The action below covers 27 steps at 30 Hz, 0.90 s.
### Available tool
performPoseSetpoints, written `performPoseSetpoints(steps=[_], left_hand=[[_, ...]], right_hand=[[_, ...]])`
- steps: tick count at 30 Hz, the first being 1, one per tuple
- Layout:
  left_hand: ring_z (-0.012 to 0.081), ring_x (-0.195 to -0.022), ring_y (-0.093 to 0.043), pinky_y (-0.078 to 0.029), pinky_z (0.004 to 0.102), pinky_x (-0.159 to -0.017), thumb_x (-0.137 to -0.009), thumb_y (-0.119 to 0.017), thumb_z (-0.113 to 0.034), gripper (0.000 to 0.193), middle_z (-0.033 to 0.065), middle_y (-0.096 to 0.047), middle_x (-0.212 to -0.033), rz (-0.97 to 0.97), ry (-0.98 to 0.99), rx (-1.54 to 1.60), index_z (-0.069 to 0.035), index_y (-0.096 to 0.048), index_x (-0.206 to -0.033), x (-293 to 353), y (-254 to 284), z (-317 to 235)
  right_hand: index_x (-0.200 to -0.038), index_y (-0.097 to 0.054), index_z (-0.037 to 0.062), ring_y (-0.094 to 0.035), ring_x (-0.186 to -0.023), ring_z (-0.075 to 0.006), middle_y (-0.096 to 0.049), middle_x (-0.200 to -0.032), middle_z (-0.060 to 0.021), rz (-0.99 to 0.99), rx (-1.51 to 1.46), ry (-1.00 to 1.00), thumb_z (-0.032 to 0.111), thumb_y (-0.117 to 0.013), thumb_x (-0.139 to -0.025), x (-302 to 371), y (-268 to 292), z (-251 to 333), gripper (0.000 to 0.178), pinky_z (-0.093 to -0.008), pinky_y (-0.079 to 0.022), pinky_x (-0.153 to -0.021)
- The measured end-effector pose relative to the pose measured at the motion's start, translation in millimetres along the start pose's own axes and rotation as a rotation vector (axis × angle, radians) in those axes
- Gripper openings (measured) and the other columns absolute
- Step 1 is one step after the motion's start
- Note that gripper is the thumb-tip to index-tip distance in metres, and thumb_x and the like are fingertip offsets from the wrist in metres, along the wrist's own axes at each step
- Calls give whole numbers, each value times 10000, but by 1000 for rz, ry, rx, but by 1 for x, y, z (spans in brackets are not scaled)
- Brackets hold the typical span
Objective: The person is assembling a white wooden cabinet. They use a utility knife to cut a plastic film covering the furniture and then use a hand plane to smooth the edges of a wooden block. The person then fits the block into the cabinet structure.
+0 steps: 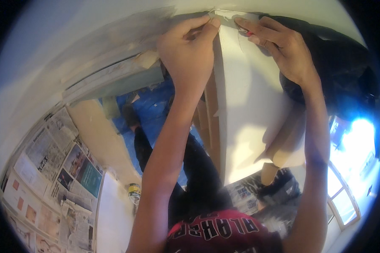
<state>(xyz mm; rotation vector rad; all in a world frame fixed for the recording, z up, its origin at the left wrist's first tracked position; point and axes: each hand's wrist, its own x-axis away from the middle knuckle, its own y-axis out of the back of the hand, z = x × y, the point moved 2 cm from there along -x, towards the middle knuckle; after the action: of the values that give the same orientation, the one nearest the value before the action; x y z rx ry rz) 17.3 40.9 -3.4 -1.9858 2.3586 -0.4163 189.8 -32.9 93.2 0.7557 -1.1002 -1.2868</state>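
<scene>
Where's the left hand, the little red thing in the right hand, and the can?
Left hand (188, 49): head view, on its back.
Little red thing (249, 33): head view, on its red part, at the right hand's (286, 41) fingers.
Can (134, 192): head view, on its side.

Free room separates the hands (190, 57); a black bulk (346, 59) lies rightward.

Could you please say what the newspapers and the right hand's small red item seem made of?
Newspapers: matte paper, with print and ragged edges. Small red item: perhaps glossy plastic with metal, judging by its colour and a silvery glint; mostly hidden.
</scene>
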Motion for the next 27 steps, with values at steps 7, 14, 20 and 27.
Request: performPoseSetpoints(steps=[7,14,20,27], left_hand=[[103,-648,-643,-490,229,-610,-861,-830,-95,202,84,-738,-736,-1,58,37,68,-781,-970,1,-2,-2],[72,-545,-574,-432,230,-526,-856,-817,-47,155,50,-697,-657,1,74,104,80,-769,-930,1,-7,-8],[73,-547,-574,-434,232,-535,-830,-829,-70,162,54,-694,-641,-45,-45,-38,69,-778,-895,-1,-10,-12],[88,-577,-599,-461,237,-577,-831,-825,-89,184,82,-710,-653,-46,43,11,71,-783,-910,3,-6,-4]], right_hand=[[-1383,-688,207,-588,-735,-190,-679,-956,-42,64,-59,-40,137,-619,-997,-5,8,7,399,-352,-509,-731],[-1374,-695,202,-588,-749,-171,-672,-951,-30,40,-138,-122,186,-620,-1007,0,4,3,375,-344,-505,-733],[-1374,-694,189,-595,-780,-178,-671,-958,-43,22,-51,-87,166,-623,-1006,0,4,4,376,-336,-502,-751],[-1386,-677,127,-576,-804,-182,-656,-943,-64,48,-149,18,144,-622,-1003,-4,7,-3,388,-340,-496,-769]])
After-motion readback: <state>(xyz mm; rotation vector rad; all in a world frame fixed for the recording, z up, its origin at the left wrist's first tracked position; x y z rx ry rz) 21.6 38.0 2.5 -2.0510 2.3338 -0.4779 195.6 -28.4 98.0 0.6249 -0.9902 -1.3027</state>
